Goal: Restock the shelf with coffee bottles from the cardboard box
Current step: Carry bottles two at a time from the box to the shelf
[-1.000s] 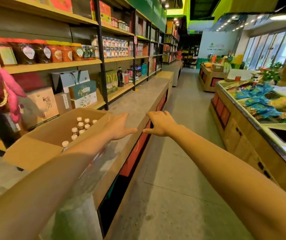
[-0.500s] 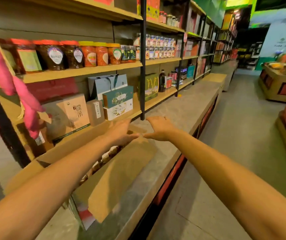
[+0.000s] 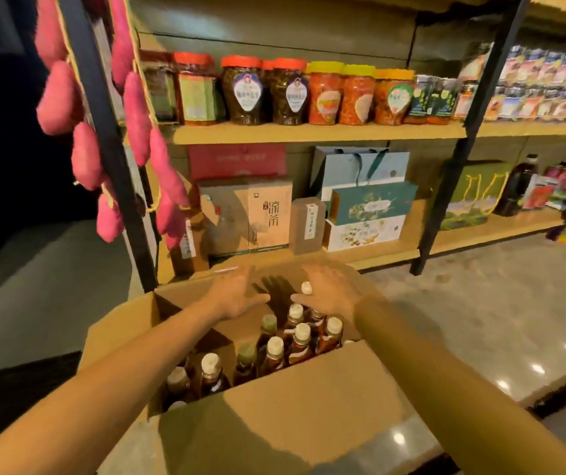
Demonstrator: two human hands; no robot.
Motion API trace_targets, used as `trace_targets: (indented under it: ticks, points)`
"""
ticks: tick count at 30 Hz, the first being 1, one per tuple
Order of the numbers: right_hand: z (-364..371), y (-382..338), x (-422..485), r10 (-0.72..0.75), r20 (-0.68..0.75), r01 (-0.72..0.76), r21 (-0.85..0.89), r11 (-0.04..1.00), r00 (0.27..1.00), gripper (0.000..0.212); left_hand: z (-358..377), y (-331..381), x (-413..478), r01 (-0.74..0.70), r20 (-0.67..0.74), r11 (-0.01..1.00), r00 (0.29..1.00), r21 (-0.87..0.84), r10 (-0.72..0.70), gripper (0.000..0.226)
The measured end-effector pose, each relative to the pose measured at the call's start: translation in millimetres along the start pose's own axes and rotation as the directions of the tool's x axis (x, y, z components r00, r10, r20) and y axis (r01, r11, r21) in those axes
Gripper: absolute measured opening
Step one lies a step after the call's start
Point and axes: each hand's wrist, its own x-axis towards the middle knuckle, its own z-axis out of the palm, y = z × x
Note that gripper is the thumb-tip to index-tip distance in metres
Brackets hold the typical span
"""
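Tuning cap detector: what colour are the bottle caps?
Caps mostly off-white, two look greenish; head view.

Brown box (image 3: 292,416) holds dark amber bottles (image 3: 300,344) with cream caps, two green. Tan shelf (image 3: 309,133) carries jars (image 3: 242,90) with red lids, others yellow. Pink plush pieces (image 3: 59,97) hang on a black post (image 3: 103,132). Grey speckled desk (image 3: 480,320).

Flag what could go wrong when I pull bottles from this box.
Both the left hand and right hand are open above the cardboard box, holding nothing. The coffee bottles stand packed together, so lifting one might tip its neighbours. The shelf behind looks filled with gift boxes, so room may be short.
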Motion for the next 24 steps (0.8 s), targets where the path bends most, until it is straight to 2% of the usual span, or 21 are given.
trace_targets:
  ticks: [3,6,9,13,20,24]
  points:
    - [26,10,27,-0.048,0.051,0.041,0.116,0.992,0.998,0.064,25,-4,7,0.131,0.02,0.989,0.991,-0.07,-0.13,0.079]
    - [52,18,48,-0.028,0.102,0.009,0.174,0.985,0.994,0.066,49,-5,12,0.255,0.018,0.957,0.967,-0.137,-0.255,0.077]
    - [79,23,62,0.026,0.142,-0.069,0.306,0.95,0.99,0.066,72,-7,17,0.325,0.025,0.925,0.945,-0.196,-0.327,0.08]
    - [107,27,75,0.065,0.186,-0.146,0.467,0.872,0.98,0.071,98,-5,31,0.351,0.059,0.896,0.936,-0.273,-0.348,0.08]
    - [130,42,100,0.114,0.259,-0.253,0.602,0.758,0.959,0.076,127,-12,65,0.402,0.18,0.85,0.915,-0.339,-0.361,0.092]
    - [140,53,105,0.154,0.341,-0.361,0.708,0.607,0.927,0.071,137,-23,75,0.464,0.222,0.778,0.886,-0.423,-0.408,0.098]
